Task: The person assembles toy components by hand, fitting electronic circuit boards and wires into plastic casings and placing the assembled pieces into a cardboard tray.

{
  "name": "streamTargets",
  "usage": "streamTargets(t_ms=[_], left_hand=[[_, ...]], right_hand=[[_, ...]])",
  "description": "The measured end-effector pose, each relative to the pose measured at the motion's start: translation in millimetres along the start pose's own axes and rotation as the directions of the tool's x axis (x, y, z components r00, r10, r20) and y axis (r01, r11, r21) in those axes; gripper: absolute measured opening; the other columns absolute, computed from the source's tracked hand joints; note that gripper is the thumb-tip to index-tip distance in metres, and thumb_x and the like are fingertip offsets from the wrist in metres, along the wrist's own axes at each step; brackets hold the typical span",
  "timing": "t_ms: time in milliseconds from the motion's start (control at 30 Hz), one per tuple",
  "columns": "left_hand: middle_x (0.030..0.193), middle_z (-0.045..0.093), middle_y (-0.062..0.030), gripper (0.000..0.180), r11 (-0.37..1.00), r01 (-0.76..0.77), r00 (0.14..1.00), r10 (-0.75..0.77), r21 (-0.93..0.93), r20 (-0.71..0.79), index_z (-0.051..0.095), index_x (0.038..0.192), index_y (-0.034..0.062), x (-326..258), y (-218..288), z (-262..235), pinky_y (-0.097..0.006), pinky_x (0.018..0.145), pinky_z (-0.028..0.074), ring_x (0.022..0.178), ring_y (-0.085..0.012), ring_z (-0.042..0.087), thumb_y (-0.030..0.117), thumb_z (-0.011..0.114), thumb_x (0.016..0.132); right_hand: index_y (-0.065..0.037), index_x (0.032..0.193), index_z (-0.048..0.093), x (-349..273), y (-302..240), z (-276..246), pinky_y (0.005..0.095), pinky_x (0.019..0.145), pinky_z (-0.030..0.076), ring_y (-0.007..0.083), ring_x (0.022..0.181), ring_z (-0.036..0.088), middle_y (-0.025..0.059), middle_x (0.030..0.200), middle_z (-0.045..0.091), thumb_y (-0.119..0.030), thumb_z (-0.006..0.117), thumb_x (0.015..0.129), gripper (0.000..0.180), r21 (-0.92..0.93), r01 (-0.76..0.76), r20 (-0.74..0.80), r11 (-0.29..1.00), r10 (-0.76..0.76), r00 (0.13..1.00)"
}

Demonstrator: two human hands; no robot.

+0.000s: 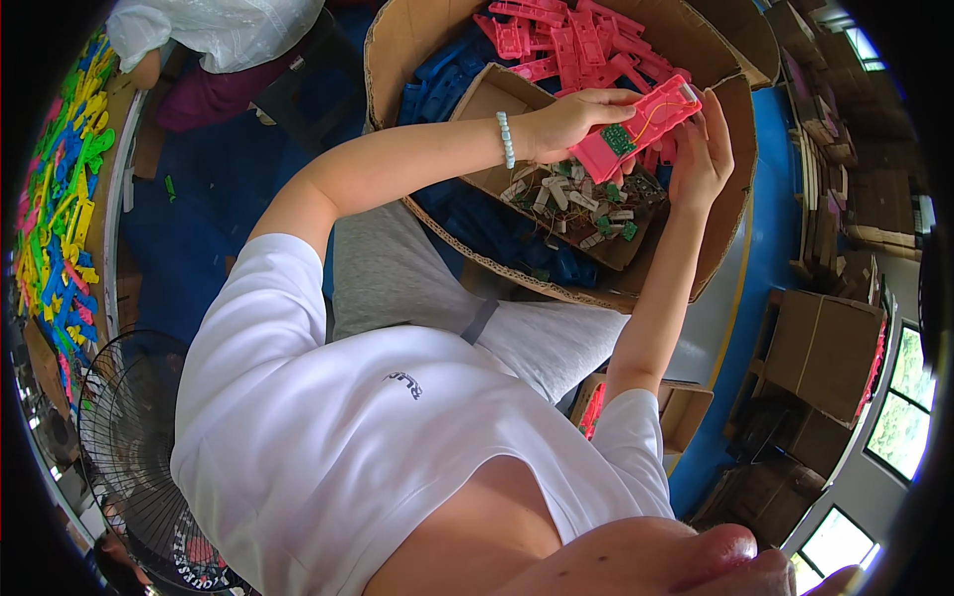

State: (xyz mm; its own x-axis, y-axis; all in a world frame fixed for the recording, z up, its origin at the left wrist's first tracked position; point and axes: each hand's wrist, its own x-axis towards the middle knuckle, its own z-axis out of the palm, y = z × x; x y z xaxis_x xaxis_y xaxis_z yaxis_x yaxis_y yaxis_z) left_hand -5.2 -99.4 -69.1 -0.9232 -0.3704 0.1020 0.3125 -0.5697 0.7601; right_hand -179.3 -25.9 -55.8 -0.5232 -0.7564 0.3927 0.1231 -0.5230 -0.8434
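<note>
Above a large cardboard box [733, 214], my two hands hold up a pink plastic shell [651, 107]. A small green circuit board [618, 140] and a thin yellow wire lie inside it, with a white piece at its far end. My left hand [576, 123], with a beaded bracelet at the wrist, grips the shell's left side, thumb on top. Closed along the right edge is my right hand [704, 159]. Beneath is a cardboard tray [487, 99] of small white parts [581, 202] with wires and green boards. Pink shells [571, 42] and blue shells [437, 84] lie around it.
At the left stands a table heaped with coloured plastic pieces [75, 219]. A black wire fan [134, 437] is near my left side. Another person's pale sleeve [224, 30] shows at the far left. Cardboard boxes [825, 348] are stacked at the right; a small box [686, 412] sits by my right elbow.
</note>
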Motion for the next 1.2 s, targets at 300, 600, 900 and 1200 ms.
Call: streamTargets(t_ms=[300, 600, 900, 1200], left_hand=[[0.095, 0.064, -0.0160, 0.035, 0.998, -0.024, 0.997, 0.019, 0.063, 0.073, 0.049, 0.126, 0.0026, -4, 6, 10, -0.032, 0.058, 0.055, 0.070, -0.0189, 0.063, 0.028, 0.041, 0.103], [0.100, 0.060, -0.0084, 0.030, 0.853, -0.200, 0.961, 0.266, 0.483, -0.071, 0.044, 0.125, 0.0031, 14, -9, -25, -0.030, 0.071, 0.052, 0.081, -0.0140, 0.062, 0.024, 0.043, 0.103], [0.120, 0.050, -0.0048, 0.031, 0.577, -0.290, 0.907, 0.420, 0.764, 0.027, 0.040, 0.128, 0.0057, 10, -2, -23, -0.028, 0.093, 0.041, 0.107, -0.0110, 0.052, 0.022, 0.047, 0.102], [0.101, 0.060, -0.0082, 0.046, 0.297, -0.653, 0.709, 0.563, 0.696, 0.424, 0.034, 0.137, 0.0069, 50, -14, 13, -0.027, 0.078, 0.050, 0.087, -0.0138, 0.061, 0.030, 0.051, 0.100]], right_hand=[[0.002, 0.095, 0.070, 4, 16, -1, 0.0210, 0.062, 0.047, 0.0057, 0.073, 0.060, 0.0003, 0.082, 0.068, 0.004, 0.062, 0.086, 0.013, -0.713, 0.300, 0.036, 0.634, -0.395, 0.918], [0.009, 0.116, 0.061, -6, 37, 4, 0.0288, 0.079, 0.053, 0.0159, 0.091, 0.065, 0.0107, 0.104, 0.067, 0.008, 0.054, 0.089, 0.028, -0.059, -0.114, 0.012, 0.992, 0.115, 0.993], [0.009, 0.114, 0.060, -14, 19, 22, 0.0281, 0.081, 0.052, 0.0155, 0.092, 0.064, 0.0115, 0.104, 0.066, 0.008, 0.058, 0.089, 0.025, 0.085, -0.156, 0.028, 0.984, 0.154, 0.988], [-0.001, 0.119, 0.059, -31, -43, 26, 0.0254, 0.081, 0.049, 0.0123, 0.094, 0.062, 0.0032, 0.104, 0.065, 0.008, 0.056, 0.087, 0.033, -0.156, 0.159, -0.143, 0.975, -0.181, 0.973]])
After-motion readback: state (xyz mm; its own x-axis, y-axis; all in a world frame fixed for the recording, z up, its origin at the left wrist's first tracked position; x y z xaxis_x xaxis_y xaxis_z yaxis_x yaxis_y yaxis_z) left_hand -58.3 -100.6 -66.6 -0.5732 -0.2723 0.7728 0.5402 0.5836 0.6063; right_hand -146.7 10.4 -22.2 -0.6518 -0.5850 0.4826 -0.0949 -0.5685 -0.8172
